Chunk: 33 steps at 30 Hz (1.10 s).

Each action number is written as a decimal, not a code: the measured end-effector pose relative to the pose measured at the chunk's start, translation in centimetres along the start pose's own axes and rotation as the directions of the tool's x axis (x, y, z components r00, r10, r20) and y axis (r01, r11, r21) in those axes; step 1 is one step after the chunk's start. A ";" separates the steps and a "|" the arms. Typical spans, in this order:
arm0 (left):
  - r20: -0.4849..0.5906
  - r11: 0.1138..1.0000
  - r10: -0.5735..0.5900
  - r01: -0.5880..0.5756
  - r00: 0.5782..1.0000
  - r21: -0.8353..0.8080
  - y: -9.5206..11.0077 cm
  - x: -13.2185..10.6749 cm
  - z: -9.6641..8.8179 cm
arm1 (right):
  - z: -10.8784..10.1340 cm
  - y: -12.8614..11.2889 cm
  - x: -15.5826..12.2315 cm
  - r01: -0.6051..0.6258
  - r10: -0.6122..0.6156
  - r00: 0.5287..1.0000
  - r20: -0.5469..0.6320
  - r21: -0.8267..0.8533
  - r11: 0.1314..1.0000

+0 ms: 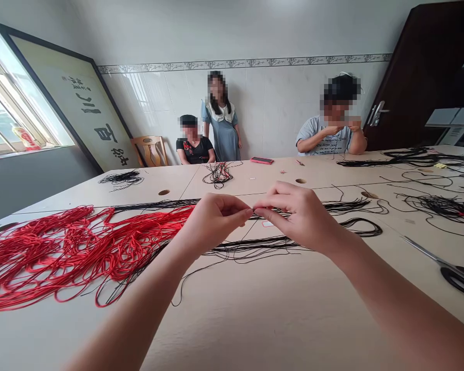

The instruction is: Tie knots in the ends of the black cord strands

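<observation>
My left hand (214,221) and my right hand (299,216) meet fingertip to fingertip above the table, each closed in a pinch. Between the fingertips shows a small dark bit of black cord (254,209); its detail is too small to make out. Beneath and beyond my hands, bundles of black cord (251,246) run left to right across the tabletop. A big loose heap of red cord (112,242) spreads to the left of my left hand, with some black strands lying under its near edge.
Scissors (454,270) with black handles lie at the right. More black cords sit at the far right (444,208), far left (123,178) and back middle (218,176). A red-edged phone (262,161) rests near the far edge. Three people are beyond the table (232,309).
</observation>
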<state>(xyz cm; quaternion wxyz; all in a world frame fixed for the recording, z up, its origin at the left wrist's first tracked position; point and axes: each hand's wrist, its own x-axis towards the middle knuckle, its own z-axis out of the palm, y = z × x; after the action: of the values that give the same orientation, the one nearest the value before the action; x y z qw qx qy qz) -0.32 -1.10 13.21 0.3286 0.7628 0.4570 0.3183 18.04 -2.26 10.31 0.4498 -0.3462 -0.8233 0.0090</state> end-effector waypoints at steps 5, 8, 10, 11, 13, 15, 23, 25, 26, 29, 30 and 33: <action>0.071 1.000 0.006 -0.007 0.997 0.006 0.2 -0.2 -0.2 | 0.0 -0.2 0.0 -0.068 0.066 0.998 0.020 0.075 0.995; 0.147 0.999 0.020 -0.015 0.989 -0.032 0.0 -0.3 -0.5 | 0.0 -0.3 0.0 -0.162 0.156 0.986 0.058 0.125 0.979; 0.193 0.998 0.029 -0.019 0.981 -0.053 -0.1 -0.4 -0.7 | -0.1 -0.4 0.0 -0.240 0.223 0.969 0.108 0.186 0.953; 0.213 0.998 0.034 -0.021 0.976 -0.064 -0.2 -0.4 -0.9 | -0.2 -0.4 -0.1 -0.290 0.260 0.953 0.156 0.223 0.931; 0.258 0.996 0.046 -0.023 0.965 -0.092 -0.3 -0.4 -1.0 | -0.3 -0.3 -0.1 -0.396 0.319 0.906 0.277 0.291 0.871; 0.319 0.992 0.058 -0.018 0.946 -0.127 -0.3 -0.4 -1.2 | -0.6 -0.3 -0.2 -0.480 0.344 0.854 0.391 0.337 0.810; 0.447 0.963 0.043 0.082 0.893 -0.256 -0.3 -0.5 -1.7 | -1.2 -0.3 -0.2 -0.511 0.294 0.838 0.460 0.469 0.720; 0.419 0.954 0.018 0.110 0.908 -0.279 -0.2 -0.4 -1.7 | -1.1 -0.4 -0.2 -0.476 0.291 0.853 0.434 0.415 0.775; 0.400 0.950 0.006 0.120 0.917 -0.289 -0.1 -0.4 -1.7 | -1.0 -0.5 -0.2 -0.454 0.297 0.862 0.410 0.367 0.812; 0.351 0.934 -0.011 0.135 0.936 -0.331 -0.2 -0.3 -1.6 | -0.3 -0.8 -0.2 -0.392 0.308 0.894 0.325 0.233 0.890; 0.341 0.928 -0.012 0.138 0.940 -0.347 -0.3 -0.2 -1.6 | 0.0 -0.9 -0.2 -0.378 0.304 0.900 0.312 0.211 0.901; 0.305 0.910 -0.014 0.138 0.952 -0.391 -0.6 0.0 -1.6 | 0.4 -1.1 -0.2 -0.353 0.290 0.908 0.302 0.181 0.918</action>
<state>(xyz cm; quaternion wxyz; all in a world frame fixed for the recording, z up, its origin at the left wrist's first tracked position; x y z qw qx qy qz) -1.90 -0.54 13.69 0.5572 0.6976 0.3560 0.2760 17.20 -3.11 10.26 0.3632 -0.4186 -0.8011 0.2262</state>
